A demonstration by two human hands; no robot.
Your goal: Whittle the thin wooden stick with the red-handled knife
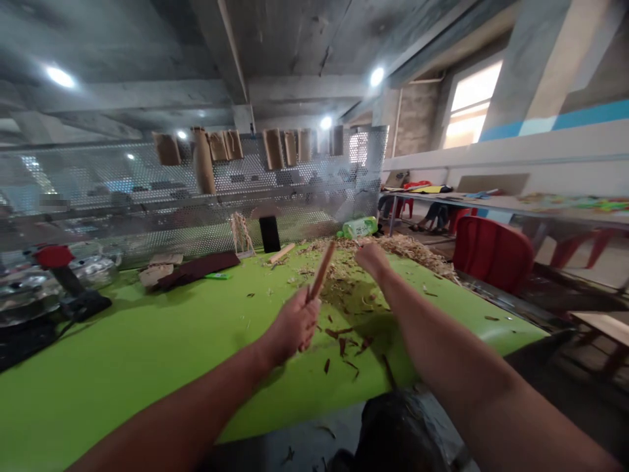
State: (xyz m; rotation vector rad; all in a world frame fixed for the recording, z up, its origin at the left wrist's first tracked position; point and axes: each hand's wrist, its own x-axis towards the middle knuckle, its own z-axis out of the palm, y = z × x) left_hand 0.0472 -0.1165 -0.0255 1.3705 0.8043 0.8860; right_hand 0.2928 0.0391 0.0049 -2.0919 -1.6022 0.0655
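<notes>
My left hand [297, 322] is wrapped round a brown wooden stick [322, 270], which slants upward to the right above the green tabletop [196, 334]. My right hand [372, 259] is closed at the far side of the table, just right of the stick's upper end. What it holds, if anything, I cannot make out. Dark wood shavings [343, 344] lie scattered beside my left hand, and a heap of pale shavings [417, 251] sits behind my right hand.
A green plastic bottle [360, 227], a black upright phone-like object [268, 234] and a light wooden piece [282, 254] are along the back. Dark brown sheet [199, 269] lies left. A red chair [493, 252] stands right, and a perforated metal screen [304, 196] rises behind.
</notes>
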